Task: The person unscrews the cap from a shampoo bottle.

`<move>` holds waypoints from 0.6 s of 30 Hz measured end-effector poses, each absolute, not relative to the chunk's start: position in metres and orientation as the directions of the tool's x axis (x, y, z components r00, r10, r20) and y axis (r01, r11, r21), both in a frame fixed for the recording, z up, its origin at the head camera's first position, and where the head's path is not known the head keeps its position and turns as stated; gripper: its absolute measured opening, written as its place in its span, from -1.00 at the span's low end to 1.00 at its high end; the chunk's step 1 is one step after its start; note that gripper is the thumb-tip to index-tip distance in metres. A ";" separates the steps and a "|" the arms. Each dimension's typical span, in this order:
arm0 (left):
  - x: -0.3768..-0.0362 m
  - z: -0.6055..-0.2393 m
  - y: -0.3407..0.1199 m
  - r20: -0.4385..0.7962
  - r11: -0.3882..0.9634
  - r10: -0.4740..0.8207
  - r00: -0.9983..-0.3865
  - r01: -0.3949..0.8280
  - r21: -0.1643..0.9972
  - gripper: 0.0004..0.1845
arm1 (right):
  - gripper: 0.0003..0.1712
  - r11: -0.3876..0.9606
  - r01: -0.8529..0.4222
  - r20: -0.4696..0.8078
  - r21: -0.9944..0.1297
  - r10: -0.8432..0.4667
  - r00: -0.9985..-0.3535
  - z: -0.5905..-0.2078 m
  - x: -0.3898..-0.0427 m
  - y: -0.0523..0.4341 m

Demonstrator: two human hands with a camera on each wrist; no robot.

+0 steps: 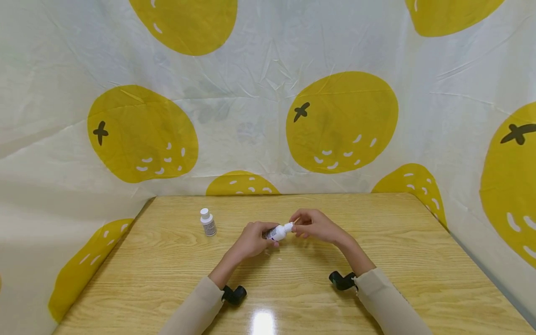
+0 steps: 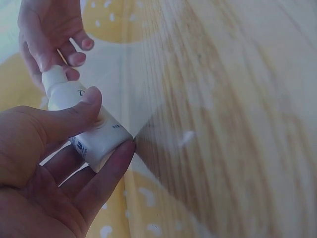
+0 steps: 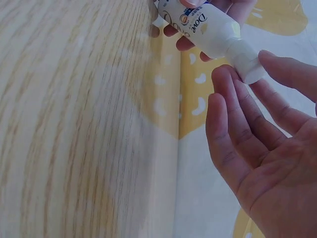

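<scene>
A small white Dove bottle (image 1: 277, 233) lies tilted in the left hand (image 1: 251, 240), its cap end toward the right. In the left wrist view the left thumb presses across the bottle's side, with fingers beneath and at its base. The right hand (image 1: 317, 226) pinches the white cap (image 3: 246, 62) between thumb and index finger. The other right fingers extend below the cap, slightly curved. Dark "Dove" lettering shows on the bottle's body in the right wrist view. Both hands hold the bottle low above the wooden table (image 1: 167, 279).
A second small white bottle (image 1: 208, 224) with a grey printed label stands upright to the left of the hands. Behind the table hangs a pale cloth (image 1: 251, 139) printed with yellow fruit. Black wrist devices (image 1: 234, 295) sit at both sleeves.
</scene>
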State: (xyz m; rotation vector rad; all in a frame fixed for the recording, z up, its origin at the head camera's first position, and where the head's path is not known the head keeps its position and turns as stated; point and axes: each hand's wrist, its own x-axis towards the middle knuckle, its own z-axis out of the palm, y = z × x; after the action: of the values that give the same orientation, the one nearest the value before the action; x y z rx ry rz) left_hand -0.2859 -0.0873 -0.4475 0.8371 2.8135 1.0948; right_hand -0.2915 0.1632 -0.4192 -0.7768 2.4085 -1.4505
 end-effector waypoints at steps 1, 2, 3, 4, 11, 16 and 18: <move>-0.286 -0.447 -0.087 0.179 0.614 0.483 -0.857 0.477 0.629 -0.54 | -0.69 0.368 -0.325 0.080 -0.871 -0.547 -0.833 -0.419 -0.292 0.163; -0.286 -0.448 -0.087 0.179 0.615 0.483 -0.857 0.477 0.628 -0.54 | -0.69 0.368 -0.326 0.080 -0.871 -0.548 -0.832 -0.419 -0.291 0.163; -0.286 -0.448 -0.087 0.179 0.616 0.483 -0.857 0.478 0.627 -0.54 | -0.68 0.366 -0.326 0.080 -0.872 -0.549 -0.832 -0.419 -0.291 0.163; -0.286 -0.448 -0.087 0.179 0.617 0.483 -0.857 0.479 0.625 -0.54 | -0.67 0.366 -0.324 0.079 -0.872 -0.550 -0.832 -0.419 -0.291 0.163; -0.286 -0.448 -0.088 0.184 0.614 0.486 -0.854 0.484 0.624 -0.55 | -0.61 0.401 -0.308 0.057 -0.863 -0.527 -0.848 -0.417 -0.291 0.162; -0.286 -0.449 -0.088 0.187 0.607 0.487 -0.853 0.484 0.630 -0.54 | -0.58 0.424 -0.290 0.031 -0.858 -0.521 -0.853 -0.418 -0.292 0.162; -0.286 -0.448 -0.088 0.187 0.607 0.487 -0.853 0.485 0.630 -0.53 | -0.59 0.425 -0.286 0.025 -0.859 -0.523 -0.852 -0.418 -0.292 0.162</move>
State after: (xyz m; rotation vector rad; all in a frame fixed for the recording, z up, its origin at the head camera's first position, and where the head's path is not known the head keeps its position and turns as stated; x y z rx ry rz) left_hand -0.2861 -0.0878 -0.4484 0.8506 2.8129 1.1017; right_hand -0.2915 0.1622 -0.4181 -0.7061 2.4347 -1.3943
